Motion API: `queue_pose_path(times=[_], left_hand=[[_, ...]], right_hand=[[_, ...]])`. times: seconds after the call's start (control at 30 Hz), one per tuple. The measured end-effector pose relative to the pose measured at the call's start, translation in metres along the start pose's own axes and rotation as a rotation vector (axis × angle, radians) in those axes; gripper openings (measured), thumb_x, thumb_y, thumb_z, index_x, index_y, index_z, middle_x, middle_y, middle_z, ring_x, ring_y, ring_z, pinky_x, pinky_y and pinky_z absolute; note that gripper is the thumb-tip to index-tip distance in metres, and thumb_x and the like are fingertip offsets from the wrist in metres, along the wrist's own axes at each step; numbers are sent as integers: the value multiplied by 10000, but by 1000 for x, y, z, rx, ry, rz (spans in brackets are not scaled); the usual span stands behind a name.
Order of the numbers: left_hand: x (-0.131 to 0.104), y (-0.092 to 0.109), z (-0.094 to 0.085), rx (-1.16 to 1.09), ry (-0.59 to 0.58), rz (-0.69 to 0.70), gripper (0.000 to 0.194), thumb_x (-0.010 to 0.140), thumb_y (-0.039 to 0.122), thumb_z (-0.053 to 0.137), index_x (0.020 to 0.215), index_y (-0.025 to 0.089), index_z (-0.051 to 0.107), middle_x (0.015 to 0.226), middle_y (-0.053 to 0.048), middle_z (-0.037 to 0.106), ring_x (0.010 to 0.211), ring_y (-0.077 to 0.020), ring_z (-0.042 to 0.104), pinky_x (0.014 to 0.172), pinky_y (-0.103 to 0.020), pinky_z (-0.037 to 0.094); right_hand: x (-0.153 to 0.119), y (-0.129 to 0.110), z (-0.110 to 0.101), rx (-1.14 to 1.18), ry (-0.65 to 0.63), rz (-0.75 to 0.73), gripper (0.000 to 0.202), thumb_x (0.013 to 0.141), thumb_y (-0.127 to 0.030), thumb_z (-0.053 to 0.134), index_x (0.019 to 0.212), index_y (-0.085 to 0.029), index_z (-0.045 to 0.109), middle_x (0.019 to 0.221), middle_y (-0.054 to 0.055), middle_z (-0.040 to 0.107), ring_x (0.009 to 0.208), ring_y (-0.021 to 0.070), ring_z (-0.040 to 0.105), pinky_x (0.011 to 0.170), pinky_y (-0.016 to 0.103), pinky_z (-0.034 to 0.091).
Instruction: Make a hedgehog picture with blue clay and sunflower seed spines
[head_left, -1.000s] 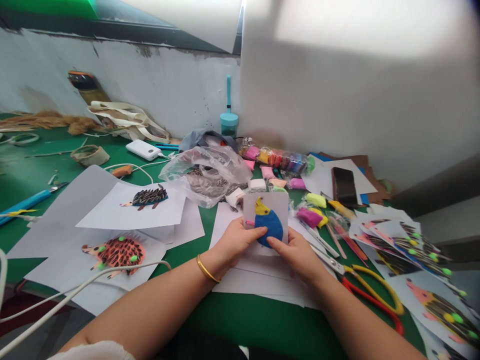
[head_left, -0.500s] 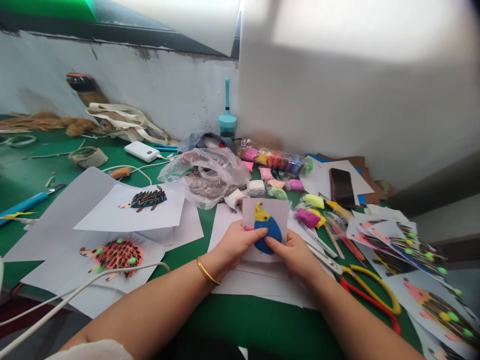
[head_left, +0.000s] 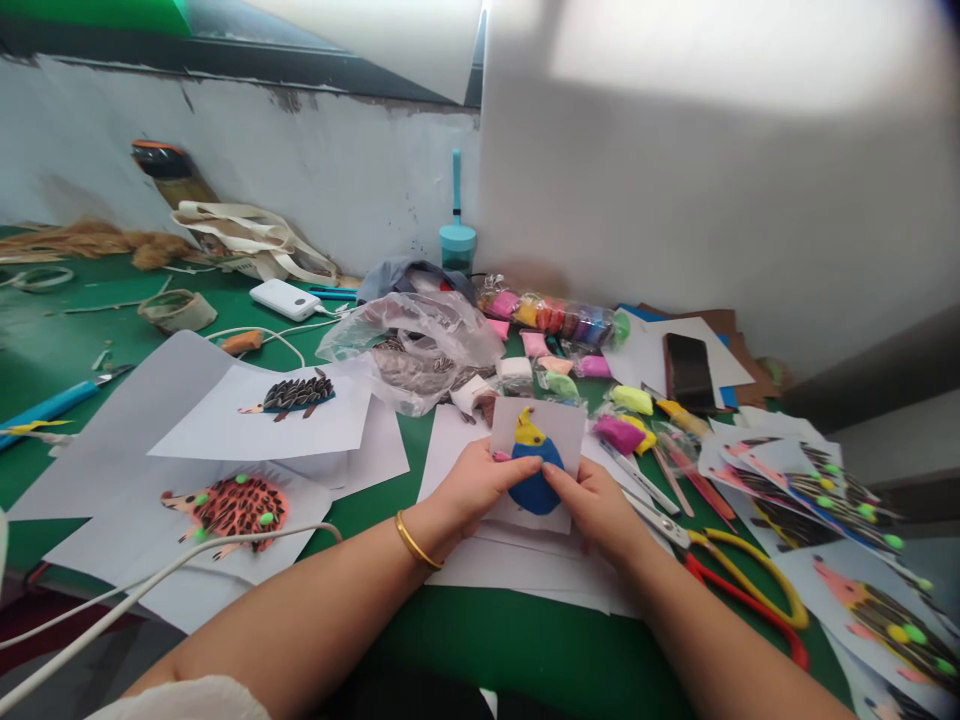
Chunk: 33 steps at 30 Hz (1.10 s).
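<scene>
Between my two hands is a small white card (head_left: pixel 504 418) bearing a clay hedgehog shape with a yellow head (head_left: pixel 529 430) and a smooth blue body (head_left: pixel 531 494). My left hand (head_left: pixel 480 482) grips the card's left side, its thumb pressed on the blue clay. From the right, my right hand (head_left: pixel 596 500) holds the other edge, its thumb also on the blue body. The two thumb tips almost meet there. My other fingers are behind the card, out of sight. White sheets (head_left: pixel 517 575) lie beneath on the green table. Scissors (head_left: pixel 694 540) with yellow and red handles rest beside my right hand.
A plastic bag of striped sunflower seeds (head_left: pixel 420 350) and several clay packets (head_left: pixel 619 432) lie beyond my hands. Hedgehog pictures (head_left: pixel 300 395) are on the left, more (head_left: pixel 862 600) on the right. A white cable (head_left: pixel 187 560) crosses at left; a phone (head_left: pixel 688 370) lies at right.
The card stays in both hands; the thumbs have shifted slightly on the blue clay. The whole view has moved a little.
</scene>
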<state>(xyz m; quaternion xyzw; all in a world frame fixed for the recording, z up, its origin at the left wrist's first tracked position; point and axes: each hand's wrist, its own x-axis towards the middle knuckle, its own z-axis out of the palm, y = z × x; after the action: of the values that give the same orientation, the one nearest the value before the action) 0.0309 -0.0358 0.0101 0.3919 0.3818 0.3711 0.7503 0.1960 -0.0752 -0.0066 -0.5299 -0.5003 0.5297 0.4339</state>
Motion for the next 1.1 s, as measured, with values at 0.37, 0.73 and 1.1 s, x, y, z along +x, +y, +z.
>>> queue_pose_path(times=[0.37, 0.73, 1.1], left_hand=[[3, -1, -4, 54, -51, 26, 556, 610, 319, 877, 1099, 110, 716, 1113, -147, 729, 993, -285, 681, 909, -392, 518], [6, -3, -6, 55, 14, 49, 444, 594, 312, 881, 953, 113, 710, 970, -117, 750, 894, -246, 690, 866, -373, 513], [5, -2, -3, 21, 18, 43, 457, 579, 317, 888, 955, 117, 720, 963, -112, 752, 877, -234, 686, 866, -362, 509]], right_hand=[[2, 3, -2, 46, 22, -48, 501, 876, -553, 610, 1197, -176, 687, 1140, 100, 732, 1098, 305, 656, 987, 458, 500], [1, -5, -2, 29, 17, -44, 459, 812, -536, 692, 1119, -196, 709, 1103, 87, 745, 1044, 296, 680, 971, 457, 503], [2, -1, -4, 47, 26, -1, 437, 792, -529, 715, 1057, -183, 691, 1061, 89, 745, 973, 276, 673, 895, 406, 510]])
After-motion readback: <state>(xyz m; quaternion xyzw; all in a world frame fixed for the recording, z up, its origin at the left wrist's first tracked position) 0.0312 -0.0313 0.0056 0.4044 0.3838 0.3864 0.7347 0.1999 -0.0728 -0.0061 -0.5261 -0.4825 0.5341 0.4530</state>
